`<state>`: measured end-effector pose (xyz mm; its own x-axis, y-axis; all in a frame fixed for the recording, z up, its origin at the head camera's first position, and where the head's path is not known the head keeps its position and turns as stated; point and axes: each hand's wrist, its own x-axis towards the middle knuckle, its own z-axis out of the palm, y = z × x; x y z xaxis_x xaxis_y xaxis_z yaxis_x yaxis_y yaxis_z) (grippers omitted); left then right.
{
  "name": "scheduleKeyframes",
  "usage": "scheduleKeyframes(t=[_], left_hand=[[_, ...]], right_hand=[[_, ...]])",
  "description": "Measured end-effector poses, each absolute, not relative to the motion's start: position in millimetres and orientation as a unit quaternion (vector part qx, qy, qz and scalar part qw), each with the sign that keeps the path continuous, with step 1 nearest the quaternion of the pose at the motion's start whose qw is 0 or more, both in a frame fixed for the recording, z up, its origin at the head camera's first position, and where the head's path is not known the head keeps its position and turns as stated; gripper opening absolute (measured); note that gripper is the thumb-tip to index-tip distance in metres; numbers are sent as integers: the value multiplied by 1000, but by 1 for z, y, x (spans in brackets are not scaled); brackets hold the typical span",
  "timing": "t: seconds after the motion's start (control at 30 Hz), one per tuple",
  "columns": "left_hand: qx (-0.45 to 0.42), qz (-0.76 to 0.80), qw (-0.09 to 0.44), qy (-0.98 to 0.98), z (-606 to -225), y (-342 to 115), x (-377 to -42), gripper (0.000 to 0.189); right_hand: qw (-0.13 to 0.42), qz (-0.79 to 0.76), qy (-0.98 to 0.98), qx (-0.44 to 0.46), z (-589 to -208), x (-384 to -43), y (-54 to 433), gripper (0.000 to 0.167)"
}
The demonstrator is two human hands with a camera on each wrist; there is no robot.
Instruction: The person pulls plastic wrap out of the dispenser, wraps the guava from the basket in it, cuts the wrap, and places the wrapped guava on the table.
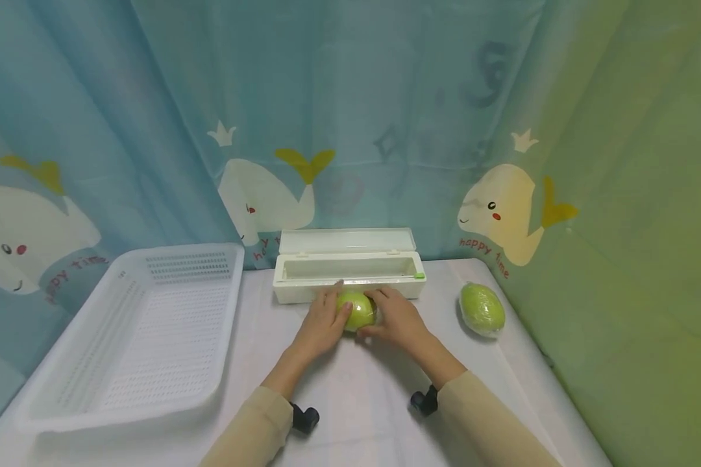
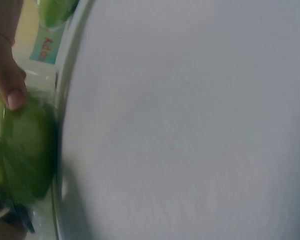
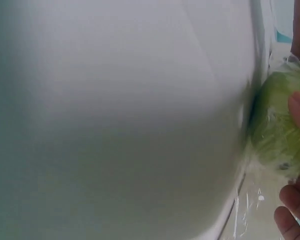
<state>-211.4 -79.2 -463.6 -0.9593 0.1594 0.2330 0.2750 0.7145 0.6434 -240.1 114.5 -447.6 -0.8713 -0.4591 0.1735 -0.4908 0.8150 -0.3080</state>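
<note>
Both hands are on a green fruit point(image 1: 359, 310) wrapped in clear cling film, at the middle of the table. My left hand point(image 1: 320, 323) holds it from the left, thumb over its near side. From the right, my right hand point(image 1: 398, 318) grips it with fingers and thumb bent about it. Film wrinkles over the fruit's point(image 2: 27, 150) skin in the left wrist view. In the right wrist view, loose clear film point(image 3: 247, 207) shows beside the fruit point(image 3: 272, 122). Right behind the hands stands a white cling film dispenser point(image 1: 292, 292), lid raised, green slider at its right end.
A second green fruit point(image 1: 482, 310), wrapped in film, lies to the right near the table edge. On the left stands a large white perforated basket point(image 1: 224, 337). Curtains point(image 1: 380, 97) with whale prints hang behind and along the right side of the white-covered table point(image 1: 350, 415).
</note>
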Motion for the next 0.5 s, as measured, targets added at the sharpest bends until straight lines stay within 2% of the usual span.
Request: scheduleKeyframes(t=[0.27,0.5], left_hand=[[-149,-332,113,-924,-467,-87,-209,68],[-111,-236,177,-949,-468,-88,-203,74]], right_hand=[[20,186,-955,232,-446,-251,122,83],[-2,207,-951,231,-445,-255,122,83]])
